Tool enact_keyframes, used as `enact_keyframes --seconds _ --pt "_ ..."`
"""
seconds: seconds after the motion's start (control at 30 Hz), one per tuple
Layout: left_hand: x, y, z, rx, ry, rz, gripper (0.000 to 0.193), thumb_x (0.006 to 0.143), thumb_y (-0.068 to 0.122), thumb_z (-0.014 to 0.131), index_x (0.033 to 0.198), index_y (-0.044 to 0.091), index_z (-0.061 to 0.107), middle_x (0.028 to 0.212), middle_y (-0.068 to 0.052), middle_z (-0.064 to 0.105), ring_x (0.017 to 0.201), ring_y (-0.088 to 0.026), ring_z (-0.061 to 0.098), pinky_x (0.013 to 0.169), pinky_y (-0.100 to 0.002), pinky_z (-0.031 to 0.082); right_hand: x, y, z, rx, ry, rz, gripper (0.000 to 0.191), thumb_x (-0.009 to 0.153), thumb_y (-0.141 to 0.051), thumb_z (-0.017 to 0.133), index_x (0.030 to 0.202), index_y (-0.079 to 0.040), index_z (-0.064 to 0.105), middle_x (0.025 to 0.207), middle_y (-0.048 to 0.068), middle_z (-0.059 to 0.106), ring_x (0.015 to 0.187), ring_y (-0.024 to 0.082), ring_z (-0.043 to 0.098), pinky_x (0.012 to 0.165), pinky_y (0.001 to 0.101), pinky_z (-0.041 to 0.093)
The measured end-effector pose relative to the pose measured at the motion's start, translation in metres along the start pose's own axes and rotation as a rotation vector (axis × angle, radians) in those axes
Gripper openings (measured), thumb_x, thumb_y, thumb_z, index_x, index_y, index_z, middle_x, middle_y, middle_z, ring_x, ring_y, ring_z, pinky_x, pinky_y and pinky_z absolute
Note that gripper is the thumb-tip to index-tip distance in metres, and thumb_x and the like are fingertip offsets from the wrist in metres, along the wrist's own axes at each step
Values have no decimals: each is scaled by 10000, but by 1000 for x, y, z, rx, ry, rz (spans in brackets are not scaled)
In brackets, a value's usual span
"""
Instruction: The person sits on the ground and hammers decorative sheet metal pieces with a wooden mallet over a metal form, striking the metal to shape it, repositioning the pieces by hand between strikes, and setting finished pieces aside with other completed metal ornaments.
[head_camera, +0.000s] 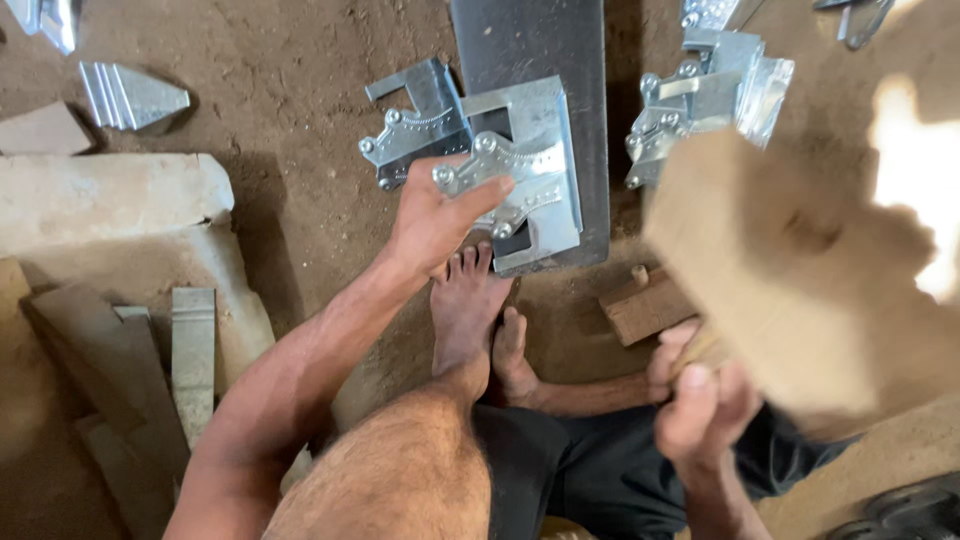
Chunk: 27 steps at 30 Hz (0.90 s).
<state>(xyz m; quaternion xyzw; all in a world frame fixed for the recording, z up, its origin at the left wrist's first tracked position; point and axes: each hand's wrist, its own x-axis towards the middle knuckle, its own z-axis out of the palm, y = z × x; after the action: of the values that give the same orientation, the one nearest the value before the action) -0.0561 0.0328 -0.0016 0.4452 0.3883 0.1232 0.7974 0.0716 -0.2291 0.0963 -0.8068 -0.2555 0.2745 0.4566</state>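
- Head view: my left hand (432, 215) grips the near-left edge of a bright metal bracket (525, 175), thumb lying over its top, fingers curled beneath.
- Bracket: flat silver sheet, bent rim on its far and right sides, with a toothed, riveted plate across it; it lies on a dark steel bar (540, 60) that runs away from me over the dirt floor (290, 90).
- My right hand (700, 395) is closed round the handle of a wooden mallet (800, 270); the block head is raised, blurred, and covers much of the right of the view.
- My bare feet (480, 320) sit just below the bracket, toes touching its near edge.
- Second similar bracket (415, 125) lies just left of the bar, touching the held one.
- Pile of similar brackets (700, 95) lies right of the bar, partly hidden by the mallet.
- Small wood block (640, 305) rests near the bar's near end.
- Pale stone slabs (110, 200) lie far left, well apart.
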Motion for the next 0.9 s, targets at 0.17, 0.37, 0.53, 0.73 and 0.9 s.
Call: enact_keyframes --seconds 0.17,0.37,0.53,0.73,0.9 --pt "0 5 -3 174 20 -21 209 905 168 747 1044 14 771 937 -48 787 813 -98 707 721 -281 572 -12 14 -4 14 -59 425 254 1026 -226 479 1077 -32 635 631 8 528 488 116 454 429 260 365" --pt "1 6 -1 37 -30 -20 214 924 166 743 1055 -3 764 957 -47 780 844 -101 707 761 -288 576 -1 4 0 -268 -151 -118 286 1098 -279 459 880 -145 587 640 4 529 601 108 510 584 249 422" --pt "7 -2 -2 -90 -23 16 210 898 126 774 1064 -3 755 978 -46 776 865 -112 717 790 -293 583 15 -10 7 19 30 150 316 1069 -335 449 1068 -70 622 623 0 553 493 80 476 474 228 373" --pt "4 4 -1 -3 -31 34 190 923 132 776 1051 -8 777 968 -68 778 849 -116 699 770 -291 572 40 9 6 -138 -81 267 357 1065 -303 487 1043 16 645 635 21 532 513 115 477 471 270 392" --pt "13 64 3 606 -132 103 236 907 196 759 1116 89 778 961 -90 760 765 -202 711 668 -346 575 34 59 -46 269 -76 200 404 1097 -323 364 1036 3 596 652 29 568 509 119 515 486 277 456"
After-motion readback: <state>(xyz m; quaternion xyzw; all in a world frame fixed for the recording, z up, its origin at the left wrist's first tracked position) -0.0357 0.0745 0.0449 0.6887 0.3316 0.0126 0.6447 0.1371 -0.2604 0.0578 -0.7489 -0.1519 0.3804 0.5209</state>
